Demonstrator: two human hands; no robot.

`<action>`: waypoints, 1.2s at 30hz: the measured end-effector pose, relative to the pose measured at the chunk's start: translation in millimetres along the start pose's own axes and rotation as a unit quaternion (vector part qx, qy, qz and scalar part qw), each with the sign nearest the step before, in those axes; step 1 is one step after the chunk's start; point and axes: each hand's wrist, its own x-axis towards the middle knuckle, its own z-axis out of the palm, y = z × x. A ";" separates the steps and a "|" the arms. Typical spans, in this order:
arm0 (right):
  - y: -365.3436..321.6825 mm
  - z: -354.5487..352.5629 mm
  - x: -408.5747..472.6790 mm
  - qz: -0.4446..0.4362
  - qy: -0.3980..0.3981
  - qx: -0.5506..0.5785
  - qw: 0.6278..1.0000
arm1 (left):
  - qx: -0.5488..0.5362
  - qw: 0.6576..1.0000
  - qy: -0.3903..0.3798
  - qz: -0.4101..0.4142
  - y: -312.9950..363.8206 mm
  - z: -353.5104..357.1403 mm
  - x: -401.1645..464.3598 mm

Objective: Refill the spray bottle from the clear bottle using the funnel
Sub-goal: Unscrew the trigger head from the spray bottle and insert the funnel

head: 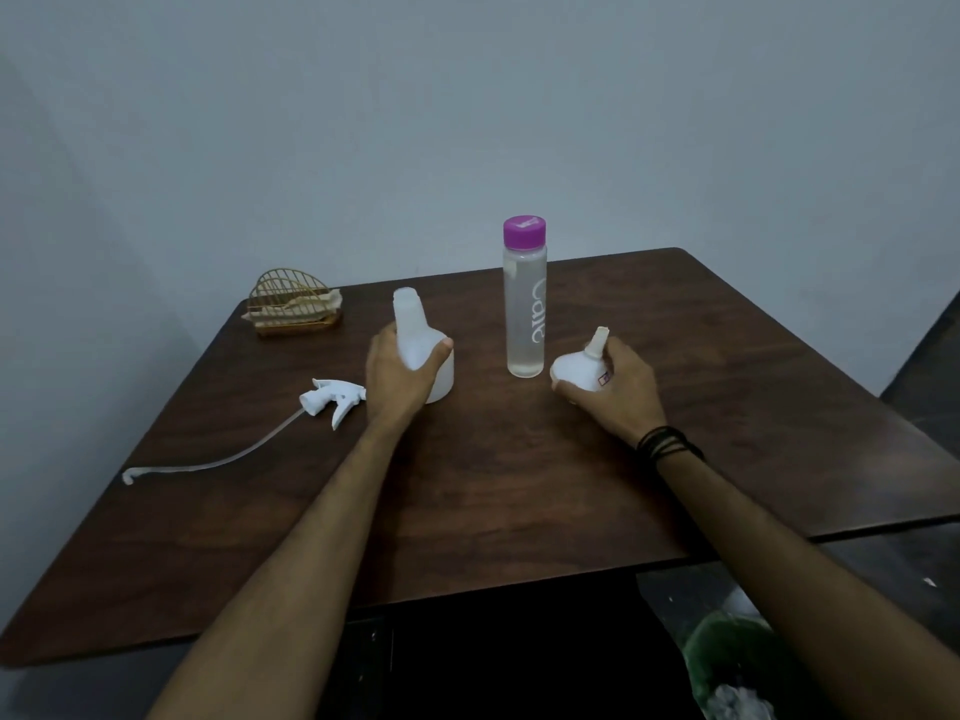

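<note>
A white spray bottle (pixel 415 330) stands upright on the dark wooden table (pixel 498 485), its neck uncovered. My left hand (pixel 397 379) wraps around its body. Its white trigger head (pixel 332 400), with a long dip tube trailing to the left, lies on the table left of that hand. A tall clear bottle (pixel 524 314) with a purple cap stands upright just right of the spray bottle, liquid inside. Right of it, my right hand (pixel 615 389) grips a white funnel (pixel 579 368), wide mouth turned down and left, spout pointing up.
A gold wire holder (pixel 291 304) with pale items in it sits near the table's far left corner. A pale wall rises just behind the table. Below the table's near right edge is a green and white heap (pixel 727 662).
</note>
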 end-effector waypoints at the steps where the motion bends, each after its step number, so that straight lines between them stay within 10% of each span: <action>1: -5.8 2.0 -4.2 -0.013 -0.009 0.023 1.000 | 0.000 1.000 -0.001 0.000 -0.2 -0.9 0.1; 7: -42.0 21.5 -20.0 0.031 -0.104 0.219 0.970 | -0.027 0.999 0.027 0.020 0.8 -8.5 -3.3; 11: -78.9 39.0 -20.2 0.098 -0.167 0.361 0.912 | -0.013 0.974 0.129 0.186 9.0 -26.8 -16.7; 18: -121.4 50.6 -10.9 0.137 -0.253 0.534 0.795 | -0.002 0.972 -0.056 0.230 29.2 -42.5 -25.4; 26: -115.5 54.4 -7.3 -0.029 -0.098 0.262 0.960 | -0.028 0.989 0.027 0.140 46.4 -60.4 2.1; 36: -143.1 52.3 26.3 -0.225 -0.060 0.194 0.953 | -0.064 0.993 -0.014 0.102 82.8 -80.3 22.0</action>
